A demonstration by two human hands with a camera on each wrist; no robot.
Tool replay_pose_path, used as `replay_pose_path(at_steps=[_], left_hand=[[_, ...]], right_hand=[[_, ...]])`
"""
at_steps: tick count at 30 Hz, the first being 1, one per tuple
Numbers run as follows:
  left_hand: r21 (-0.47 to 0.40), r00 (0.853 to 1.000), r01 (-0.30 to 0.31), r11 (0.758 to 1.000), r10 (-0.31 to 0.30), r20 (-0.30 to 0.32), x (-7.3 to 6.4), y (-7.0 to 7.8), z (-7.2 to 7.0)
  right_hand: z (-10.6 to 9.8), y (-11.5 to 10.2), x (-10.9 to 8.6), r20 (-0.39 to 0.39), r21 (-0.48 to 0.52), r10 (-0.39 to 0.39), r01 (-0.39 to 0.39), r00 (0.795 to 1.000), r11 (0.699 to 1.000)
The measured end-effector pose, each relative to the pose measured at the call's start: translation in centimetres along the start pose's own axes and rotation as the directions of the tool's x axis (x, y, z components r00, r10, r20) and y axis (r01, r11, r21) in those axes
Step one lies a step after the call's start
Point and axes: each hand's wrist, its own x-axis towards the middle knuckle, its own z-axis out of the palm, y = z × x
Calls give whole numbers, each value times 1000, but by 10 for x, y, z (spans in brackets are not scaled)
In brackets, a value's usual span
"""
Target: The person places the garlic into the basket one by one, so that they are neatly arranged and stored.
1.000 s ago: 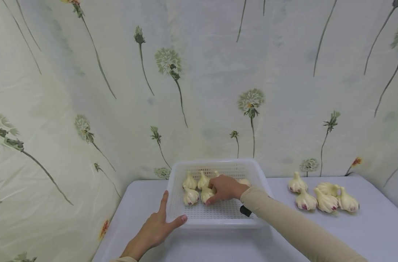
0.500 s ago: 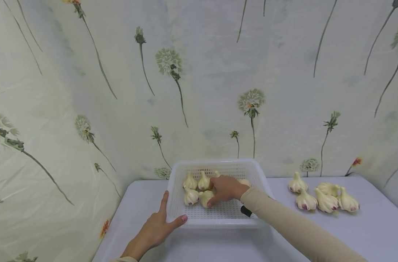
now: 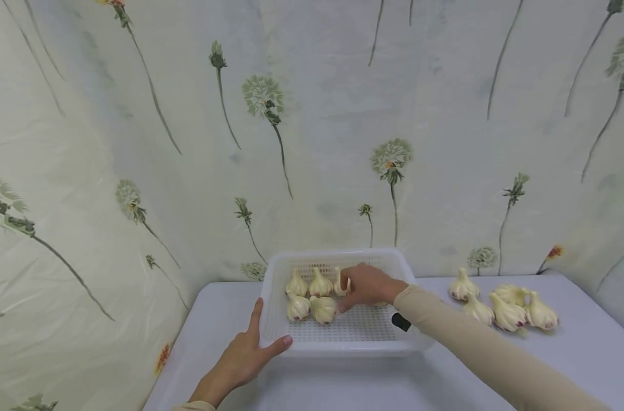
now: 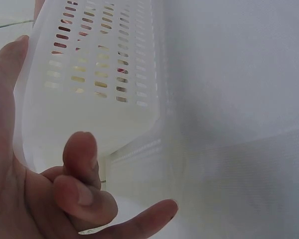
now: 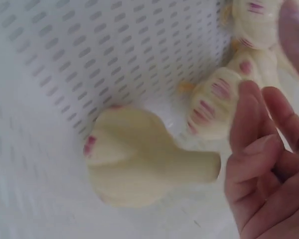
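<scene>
Several pale garlic bulbs with purple marks stand in a white perforated basket (image 3: 343, 346). One front-row garlic bulb (image 3: 324, 310) is just left of my right hand (image 3: 369, 285), which hovers inside the basket, fingers loosely bent with nothing gripped. In the right wrist view its fingertips overlap another garlic bulb (image 5: 214, 107), while a separate garlic bulb (image 5: 134, 159) lies nearer the camera, stem toward the fingers. My left hand (image 3: 245, 351) rests at the basket's front left corner, index finger straight along the side and thumb on the front rim. Its remaining fingers bend loosely beneath.
On the white table (image 3: 497, 365), right of the basket, sits a loose group of garlic bulbs (image 3: 508, 314). A curtain (image 3: 312, 142) with a dandelion print hangs behind the table and along its left side.
My right hand has come away from the front-row garlic bulb, shifting right and slightly up. That bulb now stands beside its neighbour, turned a little. My left hand stays at the corner.
</scene>
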Motion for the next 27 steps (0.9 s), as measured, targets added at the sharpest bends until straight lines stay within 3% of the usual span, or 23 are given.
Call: replay_pose_path(at_steps=[5,9,18,27], left_hand=[[-5,1000,-3,1000,3,-2,-1,2,-2],[-8,1000,1,1000,-1,-6,-2,3,-3],[-15,1000,0,1000,0,-1,-2,0,2],[-17,1000,-4,1000,4,7,1,-1,1]], right_hand=[[-9,7,-7,-26,-84,-32,30,999,996],[-16,12,-13,-8,-151,26,-27,1000,988],[-16,26,-18,-81,-174,50,-64,995,983],[-12,35,-3,-167,-186,128,-159,978,970]])
